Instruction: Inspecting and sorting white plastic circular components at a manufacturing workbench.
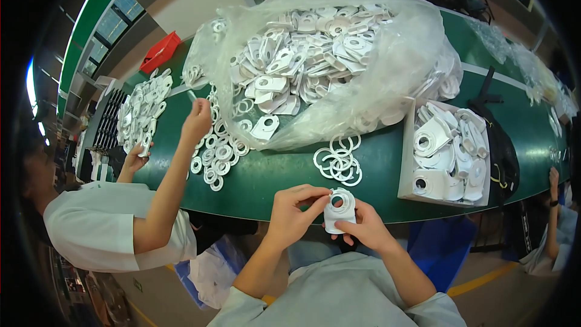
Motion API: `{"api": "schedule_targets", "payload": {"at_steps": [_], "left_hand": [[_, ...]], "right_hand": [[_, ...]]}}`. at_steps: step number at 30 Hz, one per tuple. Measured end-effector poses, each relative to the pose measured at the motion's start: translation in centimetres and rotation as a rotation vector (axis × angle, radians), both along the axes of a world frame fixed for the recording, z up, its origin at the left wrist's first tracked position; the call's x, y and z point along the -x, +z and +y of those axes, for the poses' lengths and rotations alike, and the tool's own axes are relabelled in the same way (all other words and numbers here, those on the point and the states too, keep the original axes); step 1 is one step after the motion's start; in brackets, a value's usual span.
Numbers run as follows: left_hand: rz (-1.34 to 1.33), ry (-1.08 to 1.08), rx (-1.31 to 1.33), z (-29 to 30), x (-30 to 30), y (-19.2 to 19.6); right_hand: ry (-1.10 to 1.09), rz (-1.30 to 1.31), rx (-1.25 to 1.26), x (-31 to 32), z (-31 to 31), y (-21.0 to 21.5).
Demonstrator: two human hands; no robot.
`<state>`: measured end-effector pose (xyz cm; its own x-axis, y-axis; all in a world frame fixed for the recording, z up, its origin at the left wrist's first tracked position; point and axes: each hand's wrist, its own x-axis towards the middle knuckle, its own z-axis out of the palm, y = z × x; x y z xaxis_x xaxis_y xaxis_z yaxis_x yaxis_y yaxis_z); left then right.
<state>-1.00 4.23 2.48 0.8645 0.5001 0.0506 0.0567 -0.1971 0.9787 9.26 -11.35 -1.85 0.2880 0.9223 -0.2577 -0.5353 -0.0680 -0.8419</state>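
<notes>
Just off the near table edge, my right hand [370, 225] is closed round a white plastic housing [339, 221], its thumb across the flat lower part. The housing is held upright, with a round collar and a dark hole at its upper end. My left hand [293, 213] has its thumb and index finger pinched at the left side of that collar. Whether a separate ring sits between those fingertips cannot be made out. Beyond my hands, several loose white rings [339, 162] lie overlapping on the green table [269, 175].
A big clear plastic bag [396, 60] of white parts spreads over the table's middle. On the right stands a white box [445, 197] filled with housings, beside a black bag [505, 145]. To the left a co-worker [109, 224] handles parts near a ring pile [219, 152] and a red bin [160, 51].
</notes>
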Motion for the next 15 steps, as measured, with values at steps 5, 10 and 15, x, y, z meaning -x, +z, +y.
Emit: {"api": "schedule_targets", "payload": {"at_steps": [5,10,15], "left_hand": [[0.088,0.0,-0.154,-0.16,-0.14,0.42],[0.068,-0.007,-0.182,-0.09,0.05,-0.07],[0.027,-0.013,-0.267,0.11,0.22,-0.13]], "right_hand": [[0.018,-0.026,-0.013,0.05,-0.16,-0.41],[0.029,-0.046,-0.012,0.04,-0.33,-0.36],[0.017,0.017,-0.006,0.16,-0.21,-0.27]]}}
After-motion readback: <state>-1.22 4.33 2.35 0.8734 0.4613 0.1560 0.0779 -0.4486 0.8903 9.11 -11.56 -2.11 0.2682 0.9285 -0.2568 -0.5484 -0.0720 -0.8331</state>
